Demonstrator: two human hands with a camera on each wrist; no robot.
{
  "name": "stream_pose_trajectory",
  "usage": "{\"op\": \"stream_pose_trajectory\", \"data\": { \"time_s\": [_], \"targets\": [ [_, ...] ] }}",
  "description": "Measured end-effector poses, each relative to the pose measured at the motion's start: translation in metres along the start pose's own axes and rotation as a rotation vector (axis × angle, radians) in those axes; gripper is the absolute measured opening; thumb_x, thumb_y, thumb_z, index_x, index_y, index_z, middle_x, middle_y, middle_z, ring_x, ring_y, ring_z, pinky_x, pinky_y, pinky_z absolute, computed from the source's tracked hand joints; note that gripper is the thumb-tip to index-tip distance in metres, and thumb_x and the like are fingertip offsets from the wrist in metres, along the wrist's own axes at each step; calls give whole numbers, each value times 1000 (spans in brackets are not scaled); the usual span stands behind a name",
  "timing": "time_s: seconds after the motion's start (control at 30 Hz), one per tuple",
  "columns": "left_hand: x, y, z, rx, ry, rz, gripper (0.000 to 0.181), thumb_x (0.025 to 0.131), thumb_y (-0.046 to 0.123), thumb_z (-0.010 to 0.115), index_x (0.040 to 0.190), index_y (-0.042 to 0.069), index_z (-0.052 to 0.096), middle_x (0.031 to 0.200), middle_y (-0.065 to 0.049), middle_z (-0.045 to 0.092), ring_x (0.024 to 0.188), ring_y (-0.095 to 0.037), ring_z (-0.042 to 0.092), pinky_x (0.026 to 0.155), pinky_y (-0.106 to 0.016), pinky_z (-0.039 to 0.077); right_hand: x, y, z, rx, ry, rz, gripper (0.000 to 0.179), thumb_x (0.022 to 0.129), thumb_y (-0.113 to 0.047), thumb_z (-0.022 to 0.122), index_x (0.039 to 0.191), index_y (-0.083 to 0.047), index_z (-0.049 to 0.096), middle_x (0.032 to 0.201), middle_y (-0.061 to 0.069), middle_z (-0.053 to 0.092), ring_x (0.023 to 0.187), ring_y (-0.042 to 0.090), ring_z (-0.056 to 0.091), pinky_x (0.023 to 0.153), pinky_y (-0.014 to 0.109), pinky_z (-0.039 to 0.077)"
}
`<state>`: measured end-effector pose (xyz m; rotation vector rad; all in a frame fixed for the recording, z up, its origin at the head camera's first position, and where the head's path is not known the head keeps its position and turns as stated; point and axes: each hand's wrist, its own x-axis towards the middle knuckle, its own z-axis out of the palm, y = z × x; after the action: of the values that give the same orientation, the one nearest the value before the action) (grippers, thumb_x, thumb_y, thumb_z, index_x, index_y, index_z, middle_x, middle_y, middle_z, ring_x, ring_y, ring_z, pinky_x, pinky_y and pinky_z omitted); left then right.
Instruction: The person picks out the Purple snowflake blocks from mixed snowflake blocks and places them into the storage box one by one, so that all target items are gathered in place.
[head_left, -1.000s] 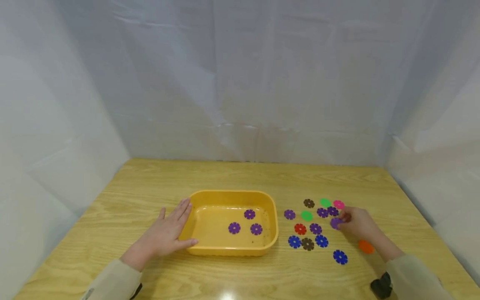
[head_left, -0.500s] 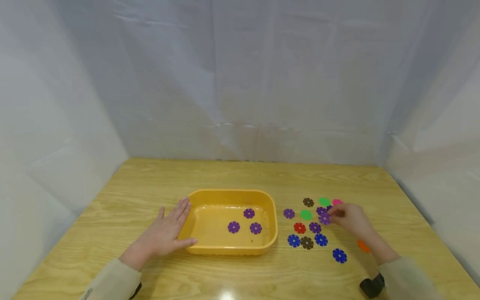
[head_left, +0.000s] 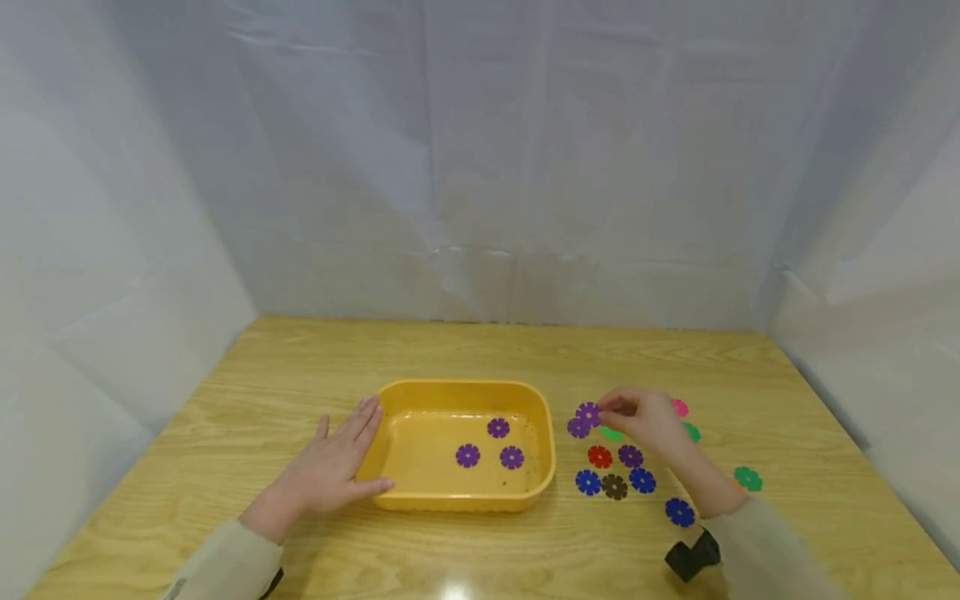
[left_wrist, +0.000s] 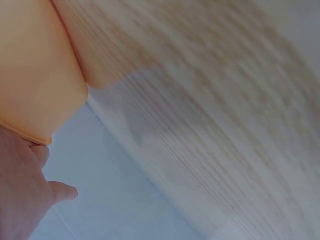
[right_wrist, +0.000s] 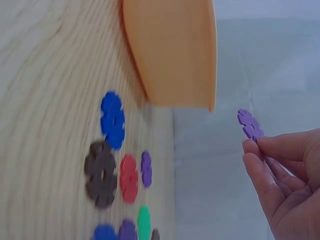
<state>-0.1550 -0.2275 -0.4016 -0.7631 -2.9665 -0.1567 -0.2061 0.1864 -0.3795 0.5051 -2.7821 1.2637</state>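
Note:
A purple notched disc point(right_wrist: 248, 123), shaped like a snowflake building piece, is pinched between thumb and fingertips of my right hand point(head_left: 643, 419). In the right wrist view it is held up above the table. My left hand point(head_left: 330, 467) rests with straight fingers on the left end of a yellow plastic tub point(head_left: 457, 503). Inside the tub lie three purple discs point(head_left: 468, 456). Below the right hand, discs lie on the table: a purple one point(head_left: 577, 427), a red one point(head_left: 600, 457), a brown one point(head_left: 615, 487) and a green one point(head_left: 612, 433).
Blue discs point(head_left: 680, 512) lie nearer the front, and a green disc point(head_left: 748, 478) and a pink disc point(head_left: 680, 407) lie to the right. The wooden table point(head_left: 360, 558) meets white sheeting point(head_left: 487, 167) behind and at both sides. The right forearm hides some pieces.
My right hand has lifted the purple disc from the right side of the group and carried it left towards the tub. The left hand has stayed on the tub.

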Motion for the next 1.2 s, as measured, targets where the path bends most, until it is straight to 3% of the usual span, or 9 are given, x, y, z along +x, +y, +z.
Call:
{"op": "stream_pose_trajectory", "data": {
  "time_s": [0.47,0.8,1.2],
  "targets": [
    [2,0,1,-22,-5,12,89,82,55,50,137,-8,19,144,-21,10,131,-32,11,92,-66,12,25,-36,48,72,-31,-37,8,78,-5,65,86,-6,68,77,1,63,70,13,59,59,24,49],
    [1,0,0,-28,-17,-1,90,82,55,49,137,-8,18,144,-20,7,131,-32,10,93,-65,12,36,-52,81,103,-99,-96,8,79,-4,64,87,-3,67,78,3,63,70,14,58,59,22,49],
    [-2,-1,-1,-17,-16,0,90,82,56,49,137,-7,17,145,-18,6,131,-31,10,93,-65,12,51,-63,104,138,-116,-59,9,80,-7,64,88,-5,67,79,1,62,71,12,57,61,22,49]
  ]
}}
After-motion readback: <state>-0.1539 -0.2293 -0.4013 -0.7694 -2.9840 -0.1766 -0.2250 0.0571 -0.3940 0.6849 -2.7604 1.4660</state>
